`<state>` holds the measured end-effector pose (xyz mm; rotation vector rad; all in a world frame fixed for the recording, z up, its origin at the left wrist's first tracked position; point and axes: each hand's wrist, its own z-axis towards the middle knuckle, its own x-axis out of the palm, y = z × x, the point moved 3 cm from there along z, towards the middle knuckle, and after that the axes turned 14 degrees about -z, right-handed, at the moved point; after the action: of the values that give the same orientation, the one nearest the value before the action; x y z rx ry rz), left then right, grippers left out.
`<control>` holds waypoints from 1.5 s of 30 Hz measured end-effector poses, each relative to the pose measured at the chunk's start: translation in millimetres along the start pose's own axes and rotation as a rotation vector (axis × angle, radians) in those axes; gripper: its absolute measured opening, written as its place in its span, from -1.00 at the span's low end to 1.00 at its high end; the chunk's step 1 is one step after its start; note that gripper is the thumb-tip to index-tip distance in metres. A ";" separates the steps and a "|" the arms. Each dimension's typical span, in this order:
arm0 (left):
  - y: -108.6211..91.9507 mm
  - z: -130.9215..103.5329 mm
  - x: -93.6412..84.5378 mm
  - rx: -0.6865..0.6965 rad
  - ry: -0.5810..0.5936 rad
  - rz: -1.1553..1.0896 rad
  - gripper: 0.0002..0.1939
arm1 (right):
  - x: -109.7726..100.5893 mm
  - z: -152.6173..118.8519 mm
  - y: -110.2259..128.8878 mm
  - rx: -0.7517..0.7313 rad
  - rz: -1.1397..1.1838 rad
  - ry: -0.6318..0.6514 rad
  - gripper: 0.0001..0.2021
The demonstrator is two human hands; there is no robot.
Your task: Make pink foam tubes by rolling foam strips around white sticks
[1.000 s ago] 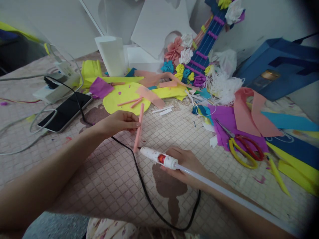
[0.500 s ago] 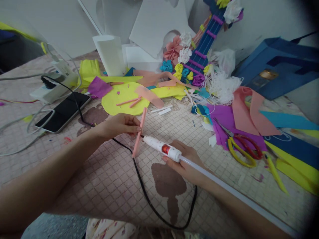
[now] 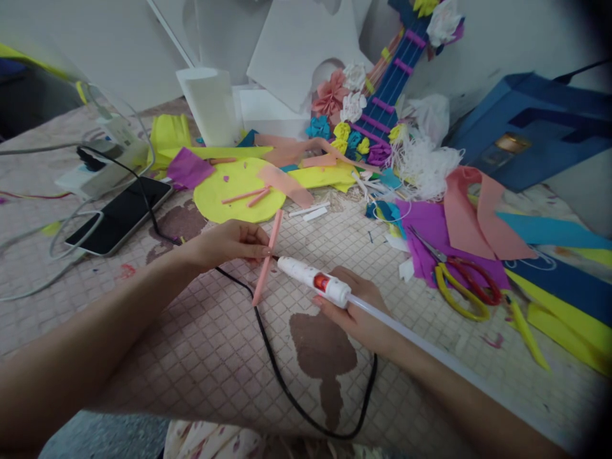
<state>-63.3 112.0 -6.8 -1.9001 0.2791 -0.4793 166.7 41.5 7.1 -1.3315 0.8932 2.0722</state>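
My left hand point(image 3: 239, 242) pinches a thin pink paper strip point(image 3: 264, 275), which slants upright between thumb and fingers. In my right hand point(image 3: 358, 306) is a white glue gun point(image 3: 306, 275) with a long clear glue stick point(image 3: 411, 335) running out of its back end. The gun's dark tip is right by the strip, close to my left fingertips; whether it touches cannot be made out. A black cord point(image 3: 275, 363) loops over the table below both hands. Beyond the left hand lies a yellow round sheet point(image 3: 215, 207) with small pink rolls point(image 3: 246, 194) on it.
Scissors point(image 3: 459, 280) lie on purple paper point(image 3: 423, 236) at the right, near a yellow pen-like stick point(image 3: 528, 335). A phone point(image 3: 119, 217) and a power strip point(image 3: 100, 169) with cables sit left. Behind stand a white paper cup point(image 3: 210, 108), a flower-decorated blue guitar-like craft point(image 3: 399, 80) and a blue bag point(image 3: 535, 127).
The glue gun has shifted slightly right and its tip lies a little farther along the strip. Both hands keep their hold; the view has moved a little.
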 end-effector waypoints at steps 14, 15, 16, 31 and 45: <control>0.4 1.4 -4.4 0.063 -0.123 -0.274 -0.85 | 0.7 3.4 -77.9 0.513 0.128 -0.241 -0.72; 2.1 2.2 -3.1 0.068 -0.118 -0.332 -0.84 | 0.4 4.6 -86.5 0.522 0.128 -0.268 -0.71; 3.8 3.3 -1.1 0.073 -0.114 -0.389 -0.84 | 0.3 5.6 -94.3 0.533 0.118 -0.292 -0.70; 5.2 33.5 55.8 0.078 -0.109 -0.769 -0.93 | 2.4 18.0 -143.2 0.537 0.000 -0.262 -0.62; 16.9 23.3 65.9 0.047 -0.052 -0.790 -0.92 | -11.3 -10.3 -118.4 0.438 -0.177 -0.236 -0.59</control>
<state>6.5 98.1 -17.0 -1.9241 -0.5408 -0.9403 262.0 109.8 -15.3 -0.8803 1.0095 1.7253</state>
